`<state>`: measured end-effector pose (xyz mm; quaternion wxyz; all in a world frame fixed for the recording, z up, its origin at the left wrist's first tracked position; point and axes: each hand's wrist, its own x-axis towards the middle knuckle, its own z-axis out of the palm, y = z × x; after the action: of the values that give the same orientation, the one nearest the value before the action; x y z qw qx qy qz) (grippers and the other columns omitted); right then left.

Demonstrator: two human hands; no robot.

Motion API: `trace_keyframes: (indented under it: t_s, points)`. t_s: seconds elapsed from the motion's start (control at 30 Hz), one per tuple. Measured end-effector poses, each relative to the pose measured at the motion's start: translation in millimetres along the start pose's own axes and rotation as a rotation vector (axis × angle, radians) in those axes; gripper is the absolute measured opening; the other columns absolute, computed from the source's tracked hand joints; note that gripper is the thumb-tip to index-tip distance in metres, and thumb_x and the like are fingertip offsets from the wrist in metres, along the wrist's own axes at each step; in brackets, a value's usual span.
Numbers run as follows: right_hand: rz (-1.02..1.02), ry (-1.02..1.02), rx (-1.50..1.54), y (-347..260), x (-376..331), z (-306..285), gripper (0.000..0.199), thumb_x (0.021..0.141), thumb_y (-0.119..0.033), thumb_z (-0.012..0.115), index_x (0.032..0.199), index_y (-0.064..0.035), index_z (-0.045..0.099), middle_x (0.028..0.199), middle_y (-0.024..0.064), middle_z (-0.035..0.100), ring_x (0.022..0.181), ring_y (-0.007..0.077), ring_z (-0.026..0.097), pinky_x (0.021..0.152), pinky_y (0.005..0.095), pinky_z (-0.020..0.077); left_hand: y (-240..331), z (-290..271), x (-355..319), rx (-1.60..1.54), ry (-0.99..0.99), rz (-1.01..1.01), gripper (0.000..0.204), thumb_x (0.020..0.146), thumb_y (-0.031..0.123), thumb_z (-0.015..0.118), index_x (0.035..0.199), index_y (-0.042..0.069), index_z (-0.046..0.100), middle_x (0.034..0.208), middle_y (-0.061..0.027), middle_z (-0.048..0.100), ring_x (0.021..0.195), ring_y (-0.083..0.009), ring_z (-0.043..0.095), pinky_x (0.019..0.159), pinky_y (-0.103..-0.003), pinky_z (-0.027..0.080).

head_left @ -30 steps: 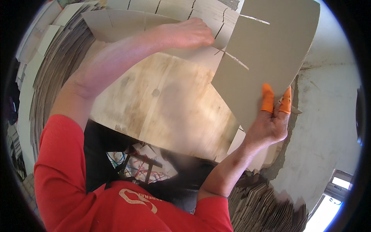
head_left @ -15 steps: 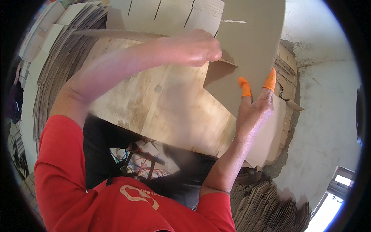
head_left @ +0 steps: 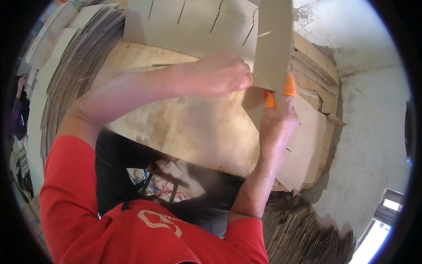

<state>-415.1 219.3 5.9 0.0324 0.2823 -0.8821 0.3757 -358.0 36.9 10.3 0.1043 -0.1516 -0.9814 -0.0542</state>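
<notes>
My left hand (head_left: 226,75) is closed, with an orange finger cot at a fingertip. It grips a thin cardboard strip (head_left: 263,82), seen nearly edge-on; most of this strip is hidden behind the hand and forearm. My right hand (head_left: 281,119) wears orange cots on thumb and forefinger. Those two fingers pinch the lower end of a cardboard sheet (head_left: 273,48), which is tilted up and has a short slit. Just beyond my left hand lies a slotted cardboard sheet (head_left: 189,28) with several parallel cuts.
A wooden board (head_left: 176,127) lies across in front of me. Stacked cardboard sheets (head_left: 79,66) rise on the left. More cardboard (head_left: 310,136) is piled right of the board, beside a worn wall (head_left: 365,132). Upright cardboard pieces (head_left: 303,233) stand at lower right.
The sheet in my right hand has turned more edge-on and shifted left. My right hand moved slightly left, and my left hand came down a little toward me. More of the slotted sheet shows.
</notes>
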Motion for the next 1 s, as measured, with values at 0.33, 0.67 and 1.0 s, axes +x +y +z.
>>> trace_keyframes:
  t_s: [0.33, 0.67, 1.0]
  points:
    - [0.072, -0.001, -0.014, 18.8, -4.7, 15.9, 0.067, 0.093, -0.002, 0.056, 0.152, -0.0106, 0.025, 0.108, 0.0148, 0.066, 0.084, 0.0208, 0.064, 0.076, 0.0306, 0.0537, -63.3, -38.2, 29.4, -0.343, 0.013, -0.358, 0.036, 0.08, 0.019, 0.07, 0.108, 0.002, 0.057, 0.087, -0.0093, 0.054, 0.084, -0.0266, 0.053, 0.074, -0.038, 0.046]
    - [-0.108, 0.159, 0.078, 38.8, -3.5, 28.5, 0.074, 0.088, 0.009, 0.058, 0.151, -0.0156, 0.029, 0.123, 0.0135, 0.063, 0.103, 0.0199, 0.063, 0.091, 0.0286, 0.0503, -197.9, 95.1, 80.3, 0.308, 0.049, -0.477, 0.059, 0.071, 0.021, 0.081, 0.121, 0.006, 0.052, 0.11, -0.0101, 0.056, 0.113, -0.027, 0.051, 0.095, -0.041, 0.043]
    - [-0.277, 0.299, 0.034, 33.6, -0.6, 27.4, 0.073, 0.087, 0.008, 0.062, 0.15, -0.0134, 0.033, 0.111, 0.009, 0.069, 0.085, 0.0115, 0.063, 0.078, 0.0247, 0.0511, -185.4, 67.5, 57.7, 0.005, 0.193, -0.461, 0.02, 0.076, -0.005, 0.063, 0.094, 0.003, 0.06, 0.09, -0.0124, 0.06, 0.089, -0.0322, 0.061, 0.074, -0.043, 0.052]
